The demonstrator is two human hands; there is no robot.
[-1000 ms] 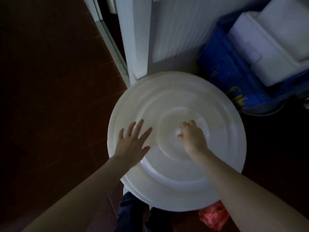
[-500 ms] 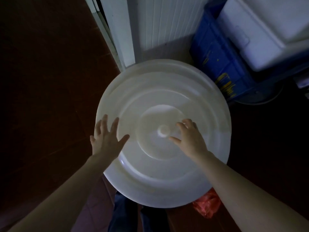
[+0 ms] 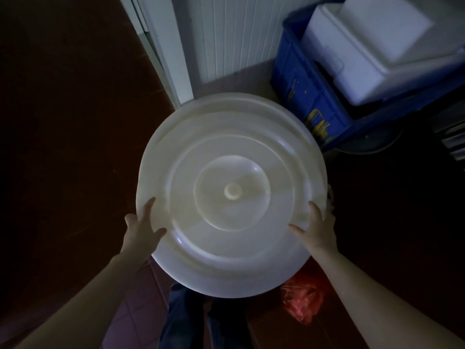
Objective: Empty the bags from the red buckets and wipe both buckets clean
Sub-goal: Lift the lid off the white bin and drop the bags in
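At opposite edges of the round white lid (image 3: 231,253), the left hand (image 3: 141,229) and right hand (image 3: 319,229) grasp its rim, thumbs on top, fingers apparently curled under, having slid outward from beside the central knob (image 3: 233,191), while a crumpled red bag (image 3: 302,302) lies on the floor (image 3: 63,122) below the smooth, ringed plastic.

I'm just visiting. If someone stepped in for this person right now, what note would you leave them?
Left hand: grips the left rim of the large round white plastic lid, thumb on top.
Right hand: grips the lid's right rim.
Crumpled red plastic bag: on the floor by the lid's near right edge.
Blue plastic crate: behind the lid.
Done: cannot tell; no red bucket shows, and whatever is under the lid is hidden.
Left: probably lift the lid, empty the bags, wipe both buckets.
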